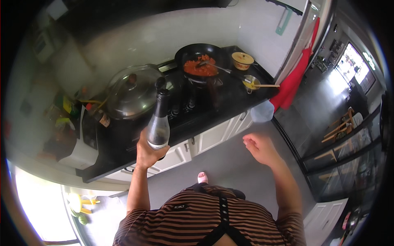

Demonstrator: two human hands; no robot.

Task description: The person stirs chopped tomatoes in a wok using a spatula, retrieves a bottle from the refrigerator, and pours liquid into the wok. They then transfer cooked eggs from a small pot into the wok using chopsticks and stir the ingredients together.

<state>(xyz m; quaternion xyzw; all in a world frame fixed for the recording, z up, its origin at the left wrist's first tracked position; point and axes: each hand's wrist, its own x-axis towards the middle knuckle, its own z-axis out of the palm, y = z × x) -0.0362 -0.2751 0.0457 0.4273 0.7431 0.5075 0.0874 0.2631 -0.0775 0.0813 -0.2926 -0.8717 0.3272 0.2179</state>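
Observation:
My left hand (150, 153) grips a clear glass bottle (158, 130) with a dark neck, holding it nearly upright over the counter's front edge. A round black piece at its top looks like a raised flip cap. Little liquid shows through the glass. My right hand (261, 149) hovers over the floor with loosely curled fingers, and no object shows in it. Ahead, a black wok (198, 49) on the stove holds red, chunky tomato-like food (200, 67). A metal spatula (217, 67) rests in the wok, its dark handle pointing right.
A large pan with a domed glass lid (132, 95) sits left of the wok. Right of it are a lidded enamel pot (242, 61) and a small metal bowl (251, 83) with yellow food and chopsticks (267, 86). A white appliance (83, 147) stands left; a red cloth (295, 80) hangs right.

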